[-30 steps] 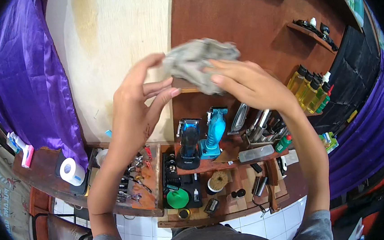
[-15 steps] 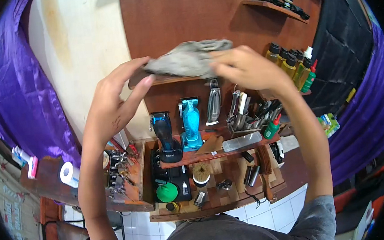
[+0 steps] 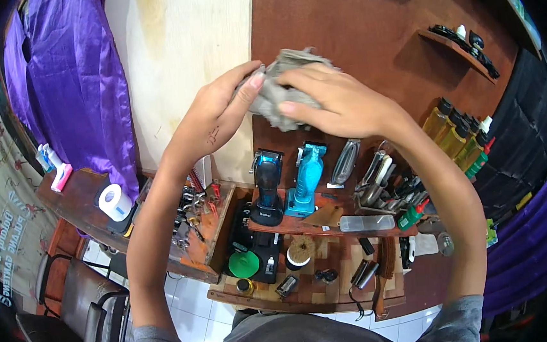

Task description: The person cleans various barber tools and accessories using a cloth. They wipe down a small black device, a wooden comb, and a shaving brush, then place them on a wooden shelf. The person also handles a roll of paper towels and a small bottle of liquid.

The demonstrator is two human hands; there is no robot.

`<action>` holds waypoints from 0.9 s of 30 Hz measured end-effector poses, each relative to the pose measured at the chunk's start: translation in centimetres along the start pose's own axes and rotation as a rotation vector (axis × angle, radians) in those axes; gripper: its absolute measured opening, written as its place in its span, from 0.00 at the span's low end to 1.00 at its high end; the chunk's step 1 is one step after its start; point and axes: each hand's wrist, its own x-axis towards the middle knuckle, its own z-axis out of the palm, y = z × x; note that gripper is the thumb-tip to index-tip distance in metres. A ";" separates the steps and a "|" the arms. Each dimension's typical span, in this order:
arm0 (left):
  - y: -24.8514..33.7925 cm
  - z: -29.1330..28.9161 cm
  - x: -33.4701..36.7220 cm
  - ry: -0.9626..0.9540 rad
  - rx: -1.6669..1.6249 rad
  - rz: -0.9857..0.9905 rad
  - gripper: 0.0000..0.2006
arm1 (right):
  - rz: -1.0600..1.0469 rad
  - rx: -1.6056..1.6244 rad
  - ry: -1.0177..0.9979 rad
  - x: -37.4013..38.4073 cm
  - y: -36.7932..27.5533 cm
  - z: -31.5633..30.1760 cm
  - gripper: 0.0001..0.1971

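A crumpled grey cloth (image 3: 270,107) is bunched between my two hands, high in front of a reddish-brown wall panel. My right hand (image 3: 339,105) grips it from the right, palm over the cloth, thumb pressed on its lower part. At the cloth's left edge, my left hand (image 3: 223,107) is closed with thumb and fingers together; cloth and fingers hide what it pinches. Below stand a dark blue-black hair clipper (image 3: 268,181), a bright blue clipper (image 3: 308,175) and a silver trimmer (image 3: 345,163).
A narrow wooden shelf holds a translucent case (image 3: 367,223) and a green bottle (image 3: 413,214). On the counter below are a round brush (image 3: 301,250) and a green disc (image 3: 243,263). Oil-coloured bottles (image 3: 438,118) line the right. At left are a paper roll (image 3: 115,203) and a drawer of tools (image 3: 194,225).
The view has swung left, so the scene appears farther right. My hands have come closer together around the more bunched cloth. The wooden edge beneath the cloth no longer shows.
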 end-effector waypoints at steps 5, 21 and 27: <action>-1.9 -0.3 0.2 0.143 0.181 0.001 0.16 | 0.068 0.054 -0.039 5.3 -1.2 2.7 0.25; 3.5 2.7 1.1 -0.129 0.334 -0.098 0.16 | 0.110 0.105 0.027 0.4 0.8 0.2 0.18; 5.9 6.9 3.8 -0.243 0.390 0.204 0.12 | 0.156 0.101 0.063 -5.0 2.8 -2.5 0.17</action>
